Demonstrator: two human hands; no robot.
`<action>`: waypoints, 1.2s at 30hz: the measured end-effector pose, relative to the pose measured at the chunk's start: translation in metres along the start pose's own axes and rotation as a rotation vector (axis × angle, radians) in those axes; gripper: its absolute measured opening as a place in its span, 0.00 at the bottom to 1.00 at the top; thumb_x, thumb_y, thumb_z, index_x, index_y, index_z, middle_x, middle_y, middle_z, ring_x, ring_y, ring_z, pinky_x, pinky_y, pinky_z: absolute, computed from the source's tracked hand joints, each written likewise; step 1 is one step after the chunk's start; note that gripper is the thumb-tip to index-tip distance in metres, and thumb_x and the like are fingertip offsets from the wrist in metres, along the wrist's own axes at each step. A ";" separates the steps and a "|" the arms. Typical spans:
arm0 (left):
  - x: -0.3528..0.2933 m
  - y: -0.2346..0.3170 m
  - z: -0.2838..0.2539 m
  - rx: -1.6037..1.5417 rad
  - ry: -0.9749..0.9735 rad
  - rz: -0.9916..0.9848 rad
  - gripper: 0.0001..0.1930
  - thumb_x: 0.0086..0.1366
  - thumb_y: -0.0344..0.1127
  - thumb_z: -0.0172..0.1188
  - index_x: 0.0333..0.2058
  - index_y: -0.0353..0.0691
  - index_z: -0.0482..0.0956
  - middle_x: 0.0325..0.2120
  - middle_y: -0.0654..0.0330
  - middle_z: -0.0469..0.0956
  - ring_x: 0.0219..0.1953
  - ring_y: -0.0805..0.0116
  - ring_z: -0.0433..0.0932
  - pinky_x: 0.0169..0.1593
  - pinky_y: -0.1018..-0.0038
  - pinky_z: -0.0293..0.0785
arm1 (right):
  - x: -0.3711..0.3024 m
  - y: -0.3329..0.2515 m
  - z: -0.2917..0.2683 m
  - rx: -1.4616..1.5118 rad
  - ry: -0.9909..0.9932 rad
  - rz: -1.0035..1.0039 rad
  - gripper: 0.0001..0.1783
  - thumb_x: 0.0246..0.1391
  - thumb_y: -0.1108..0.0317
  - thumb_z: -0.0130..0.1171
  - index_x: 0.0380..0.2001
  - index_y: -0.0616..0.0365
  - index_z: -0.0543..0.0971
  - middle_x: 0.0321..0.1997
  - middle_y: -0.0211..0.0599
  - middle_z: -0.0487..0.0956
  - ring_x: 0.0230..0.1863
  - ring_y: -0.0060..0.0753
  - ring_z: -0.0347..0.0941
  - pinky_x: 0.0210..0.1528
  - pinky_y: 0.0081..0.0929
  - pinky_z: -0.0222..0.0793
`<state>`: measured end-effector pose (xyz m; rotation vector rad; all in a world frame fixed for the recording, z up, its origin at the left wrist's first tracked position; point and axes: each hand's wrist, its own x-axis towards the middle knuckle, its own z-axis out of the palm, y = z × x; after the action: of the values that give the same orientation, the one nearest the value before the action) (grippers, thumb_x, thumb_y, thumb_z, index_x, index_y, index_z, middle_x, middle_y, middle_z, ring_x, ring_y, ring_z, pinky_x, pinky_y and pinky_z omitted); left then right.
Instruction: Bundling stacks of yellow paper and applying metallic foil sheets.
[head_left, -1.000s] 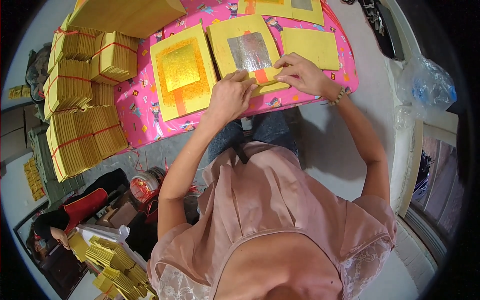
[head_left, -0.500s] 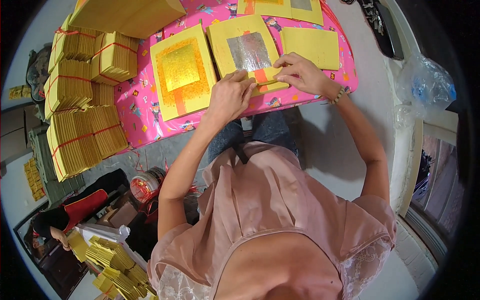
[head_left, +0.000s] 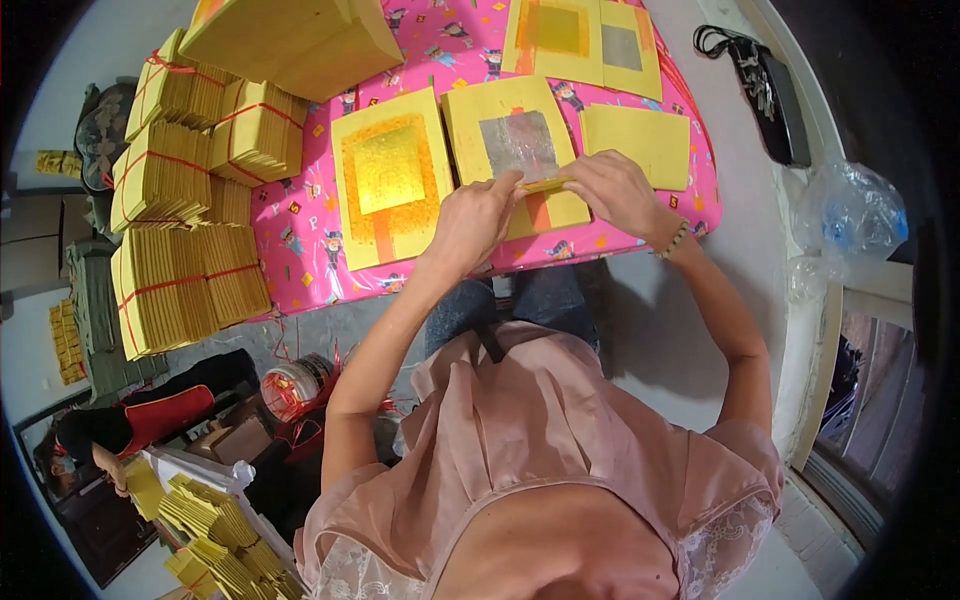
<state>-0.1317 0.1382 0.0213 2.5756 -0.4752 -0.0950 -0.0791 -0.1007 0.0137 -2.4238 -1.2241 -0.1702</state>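
Note:
In front of me lies a yellow paper sheet with a silver foil square (head_left: 518, 146), the top one of a pile. My left hand (head_left: 472, 222) pinches its near edge at the left, and my right hand (head_left: 622, 196) pinches the same edge at the right. Between my fingers this edge is raised and turned over into a narrow fold. Under it shows another yellow sheet with an orange stripe (head_left: 538, 212). Left of it is a yellow sheet with a gold foil square (head_left: 390, 172) in an orange border. Plain yellow paper (head_left: 640, 146) lies to the right.
Bundles of folded yellow paper (head_left: 165, 285) tied with red string stand along the left of the pink-covered table (head_left: 300, 240). More foil sheets (head_left: 552, 35) lie at the back. A person in black and red (head_left: 165, 412) handles yellow paper at the lower left. A plastic bag (head_left: 850, 215) hangs right.
The sheet's near edge has been lifted and turned away from me, baring more of the orange-striped sheet beneath. My hands still pinch it. The whole view has shifted a little.

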 end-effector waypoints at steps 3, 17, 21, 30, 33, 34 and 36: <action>0.004 0.000 -0.008 -0.106 0.325 0.151 0.15 0.63 0.33 0.58 0.49 0.41 0.75 0.44 0.46 0.77 0.45 0.47 0.77 0.45 0.58 0.74 | 0.025 0.009 -0.017 0.055 0.001 0.042 0.11 0.58 0.66 0.56 0.42 0.59 0.77 0.39 0.41 0.79 0.43 0.46 0.76 0.47 0.38 0.70; 0.046 -0.024 0.017 0.276 0.217 0.200 0.42 0.56 0.50 0.63 0.66 0.40 0.55 0.64 0.39 0.54 0.67 0.42 0.52 0.68 0.53 0.48 | 0.120 0.095 0.020 0.042 -0.150 0.244 0.15 0.61 0.63 0.51 0.46 0.61 0.73 0.47 0.48 0.76 0.51 0.53 0.71 0.51 0.44 0.68; 0.055 -0.037 0.024 0.273 0.165 0.163 0.44 0.59 0.56 0.60 0.66 0.40 0.53 0.64 0.38 0.52 0.67 0.39 0.50 0.68 0.51 0.48 | 0.130 0.099 0.027 0.003 -0.184 0.288 0.14 0.60 0.63 0.51 0.45 0.59 0.74 0.48 0.46 0.76 0.52 0.50 0.70 0.51 0.43 0.67; 0.058 -0.037 0.024 0.282 0.112 0.134 0.43 0.59 0.57 0.58 0.66 0.39 0.54 0.64 0.37 0.53 0.67 0.39 0.51 0.67 0.51 0.49 | 0.149 0.089 0.041 -0.020 -0.150 0.180 0.17 0.60 0.59 0.52 0.47 0.57 0.75 0.47 0.42 0.76 0.51 0.45 0.72 0.53 0.44 0.64; 0.057 -0.038 0.024 0.285 0.097 0.128 0.43 0.59 0.57 0.58 0.66 0.39 0.54 0.64 0.36 0.53 0.67 0.38 0.51 0.67 0.51 0.49 | 0.152 0.086 0.046 0.004 -0.253 0.188 0.18 0.61 0.59 0.52 0.50 0.56 0.75 0.45 0.41 0.76 0.51 0.45 0.71 0.53 0.42 0.64; 0.057 -0.038 0.023 0.282 0.088 0.127 0.43 0.59 0.57 0.58 0.66 0.39 0.54 0.64 0.36 0.53 0.67 0.38 0.51 0.67 0.51 0.49 | 0.152 0.085 0.047 0.005 -0.251 0.186 0.18 0.61 0.59 0.52 0.50 0.56 0.75 0.45 0.41 0.76 0.51 0.45 0.71 0.53 0.42 0.64; 0.058 -0.038 0.025 0.283 0.077 0.130 0.43 0.59 0.57 0.58 0.66 0.39 0.54 0.63 0.36 0.54 0.67 0.38 0.51 0.67 0.51 0.49 | 0.149 0.086 0.050 -0.008 -0.222 0.192 0.17 0.61 0.60 0.52 0.49 0.56 0.75 0.44 0.41 0.77 0.50 0.44 0.72 0.53 0.41 0.63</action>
<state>-0.0695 0.1364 -0.0182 2.8011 -0.6670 0.1258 0.0755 -0.0143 -0.0147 -2.6037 -1.0712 0.1547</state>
